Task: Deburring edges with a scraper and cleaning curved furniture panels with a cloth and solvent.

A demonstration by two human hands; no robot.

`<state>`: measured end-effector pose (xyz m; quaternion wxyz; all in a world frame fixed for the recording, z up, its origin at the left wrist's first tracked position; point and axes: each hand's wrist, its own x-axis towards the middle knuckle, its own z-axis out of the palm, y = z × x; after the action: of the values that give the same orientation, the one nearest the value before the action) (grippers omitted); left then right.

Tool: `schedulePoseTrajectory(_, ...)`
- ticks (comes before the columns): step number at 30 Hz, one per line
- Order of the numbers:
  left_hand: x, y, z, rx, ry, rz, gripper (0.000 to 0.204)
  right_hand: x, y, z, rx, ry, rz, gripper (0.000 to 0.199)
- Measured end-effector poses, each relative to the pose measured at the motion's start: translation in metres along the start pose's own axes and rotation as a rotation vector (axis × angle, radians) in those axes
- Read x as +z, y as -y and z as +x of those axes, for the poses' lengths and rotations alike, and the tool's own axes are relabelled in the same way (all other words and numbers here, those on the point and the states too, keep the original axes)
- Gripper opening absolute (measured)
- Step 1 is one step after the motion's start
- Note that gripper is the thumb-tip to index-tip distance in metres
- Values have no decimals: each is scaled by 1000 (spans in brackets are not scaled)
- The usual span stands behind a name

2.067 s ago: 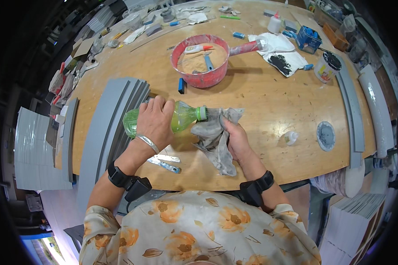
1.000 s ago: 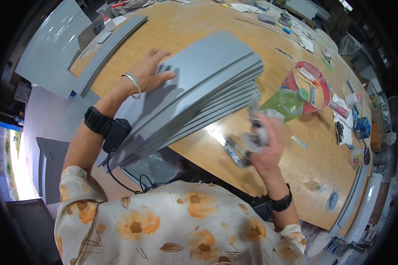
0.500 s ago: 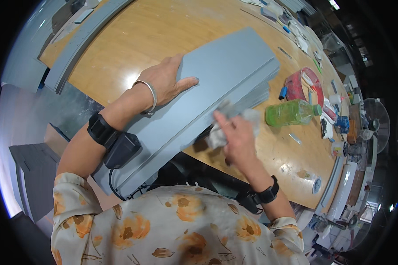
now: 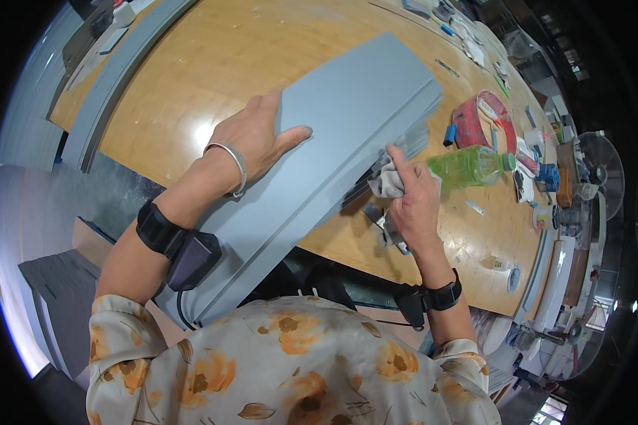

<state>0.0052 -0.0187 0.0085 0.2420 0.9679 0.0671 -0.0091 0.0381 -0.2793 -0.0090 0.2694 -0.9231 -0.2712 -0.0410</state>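
Note:
A long blue-grey panel with a stepped edge lies at a slant across the wooden table, on what looks like a stack of similar panels. My left hand rests on its top, fingers stretched out and thumb apart. At the stepped right edge, my right hand grips a crumpled whitish-grey cloth, its index finger pointing along the edge. Partly under that hand, a thin blade-like tool shows on the table; its exact kind is unclear.
Right of my right hand lies a clear bottle of green liquid. Behind it stand a red tub with tools in it and a small blue block. A long grey strip runs along the left; a fan stands far right.
My right hand has moved right and slightly up along the panel's edge with the cloth. The left hand stays pressed on the panel. The whole view has shifted slightly.

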Motion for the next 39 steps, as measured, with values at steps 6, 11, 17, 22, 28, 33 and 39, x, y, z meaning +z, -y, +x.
schedulePoseTrajectory(6, 1, -2, 2, 13, -30, -25, 66, 15, 45, -38, -262, 376, 105, 63)
schedulePoseTrajectory(11, 4, 0, 4, 17, -40, -1, 67, -19, 23, -60, -297, 409, 100, 59)
schedulePoseTrajectory(17, 10, 1, 4, 34, -84, 7, 70, -77, -74, -84, -15, 47, -329, 57)
schedulePoseTrajectory(22, 19, 24, 10, 191, -206, 11, 62, -72, -172, -107, 109, 83, -161, 54)
schedulePoseTrajectory(28, 16, -51, -21, 318, -363, 393, 59, -82, -185, -100, 518, -245, 1250, 36)
schedulePoseTrajectory(33, 64, -162, -45, 461, -14, -89, 61, -83, -185, -96, 516, -61, 1711, 35)
schedulePoseTrajectory(39, 151, -217, -46, 298, 223, -671, 47, -78, -176, -91, 531, 172, 1727, 30)
